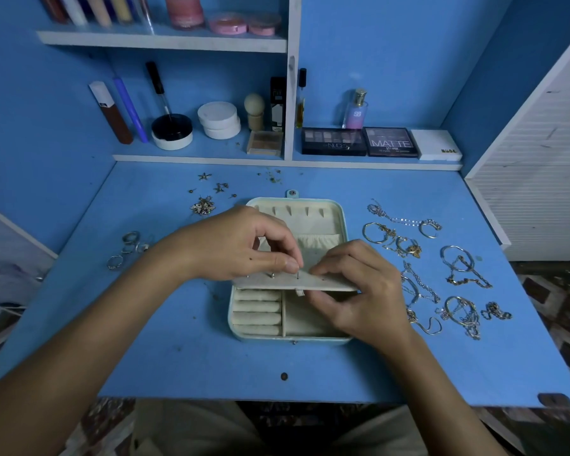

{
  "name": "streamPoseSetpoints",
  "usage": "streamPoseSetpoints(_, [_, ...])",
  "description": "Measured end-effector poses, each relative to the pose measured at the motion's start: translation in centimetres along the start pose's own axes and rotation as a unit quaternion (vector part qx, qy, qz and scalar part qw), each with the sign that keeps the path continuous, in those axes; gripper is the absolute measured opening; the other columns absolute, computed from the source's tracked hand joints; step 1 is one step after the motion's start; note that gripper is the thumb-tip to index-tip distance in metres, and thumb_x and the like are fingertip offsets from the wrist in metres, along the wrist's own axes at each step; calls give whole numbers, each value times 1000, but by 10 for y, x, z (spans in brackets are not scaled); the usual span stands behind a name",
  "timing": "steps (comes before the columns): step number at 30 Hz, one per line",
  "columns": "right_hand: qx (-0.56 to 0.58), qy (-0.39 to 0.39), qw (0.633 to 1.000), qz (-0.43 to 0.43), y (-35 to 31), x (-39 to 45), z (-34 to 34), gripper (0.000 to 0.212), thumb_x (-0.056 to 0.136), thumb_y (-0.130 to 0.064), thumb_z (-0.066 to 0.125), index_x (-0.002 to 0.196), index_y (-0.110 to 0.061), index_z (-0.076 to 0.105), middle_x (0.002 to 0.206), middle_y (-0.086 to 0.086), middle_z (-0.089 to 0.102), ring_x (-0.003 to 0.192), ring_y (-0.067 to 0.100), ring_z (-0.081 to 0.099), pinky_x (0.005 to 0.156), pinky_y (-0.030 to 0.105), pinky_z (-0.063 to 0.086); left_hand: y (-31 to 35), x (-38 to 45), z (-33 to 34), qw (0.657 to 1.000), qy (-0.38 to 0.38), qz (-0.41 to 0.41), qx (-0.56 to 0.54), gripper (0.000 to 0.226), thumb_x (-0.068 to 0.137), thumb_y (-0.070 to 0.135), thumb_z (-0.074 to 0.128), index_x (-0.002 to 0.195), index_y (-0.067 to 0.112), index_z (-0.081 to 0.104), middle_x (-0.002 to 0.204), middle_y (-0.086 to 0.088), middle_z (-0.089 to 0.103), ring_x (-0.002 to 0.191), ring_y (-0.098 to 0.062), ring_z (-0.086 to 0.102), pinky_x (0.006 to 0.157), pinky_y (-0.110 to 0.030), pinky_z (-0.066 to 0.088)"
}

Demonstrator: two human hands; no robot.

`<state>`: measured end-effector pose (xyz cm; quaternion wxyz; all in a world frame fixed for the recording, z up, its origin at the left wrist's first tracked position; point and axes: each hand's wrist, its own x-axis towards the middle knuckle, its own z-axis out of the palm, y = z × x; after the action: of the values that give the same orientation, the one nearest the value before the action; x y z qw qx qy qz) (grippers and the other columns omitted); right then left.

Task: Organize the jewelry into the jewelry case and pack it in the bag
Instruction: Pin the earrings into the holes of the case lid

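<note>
A pale blue jewelry case (pixel 310 205) lies open in the middle of the blue desk, cream inside, with ring rolls (pixel 256 312) at its lower left. Its earring panel (pixel 329 284) is tipped up across the middle, with the posts of three studs poking through. My left hand (pixel 241 245) pinches a stud earring (pixel 297 274) at the panel. My right hand (pixel 359 287) holds the panel's right part from both sides. Loose earrings (pixel 204 205) lie at the upper left, rings (pixel 130 245) at the left, necklaces and bangles (pixel 418 248) at the right. No bag is visible.
A low shelf behind the desk holds makeup palettes (pixel 359 141), jars (pixel 218 120), tubes and a perfume bottle (pixel 356 108). A higher shelf carries pink compacts (pixel 227 23). A white slatted panel (pixel 540 179) stands at the right. The desk's front edge (pixel 277 399) is above my lap.
</note>
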<state>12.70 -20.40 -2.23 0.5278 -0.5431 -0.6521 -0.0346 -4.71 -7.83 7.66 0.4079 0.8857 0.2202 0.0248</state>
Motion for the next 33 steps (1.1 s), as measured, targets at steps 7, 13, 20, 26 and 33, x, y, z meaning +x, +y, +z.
streamPoseSetpoints(7, [2,2,1000,-2,0,0,0,27,84,-32,77,75,-7,75,78,2,67,73,17,64,72,22,48,10,0,2,1000,-9,24,10,6,87,16,74,91,15,78,83,12,71,67,9,56,63,-2,36])
streamPoseSetpoints(13, [4,-1,1000,0,1,-1,0,22,81,-29,80,76,-8,76,78,3,68,74,18,64,70,25,49,12,-1,1,999,-17,23,16,6,86,18,74,91,16,78,83,13,70,66,10,56,62,-1,36])
streamPoseSetpoints(20, [3,5,1000,0,1,-1,0,25,83,-31,78,76,-7,76,78,3,67,74,17,64,71,23,48,12,0,-1,999,-26,19,16,7,87,18,74,92,17,78,84,13,69,69,9,57,64,-2,37])
streamPoseSetpoints(26, [2,5,1000,1,1,-2,1,23,82,-30,79,76,-7,76,79,3,67,74,18,64,72,23,48,10,1,-2,999,-31,8,18,7,85,23,75,91,21,79,88,11,69,76,4,58,67,-2,37])
streamPoseSetpoints(33, [-4,2,1000,-3,1,-1,1,20,81,-27,80,76,-8,76,79,4,67,73,17,64,71,22,48,14,7,-6,997,-73,-30,23,4,85,28,76,88,28,78,85,15,70,71,6,58,63,-8,39])
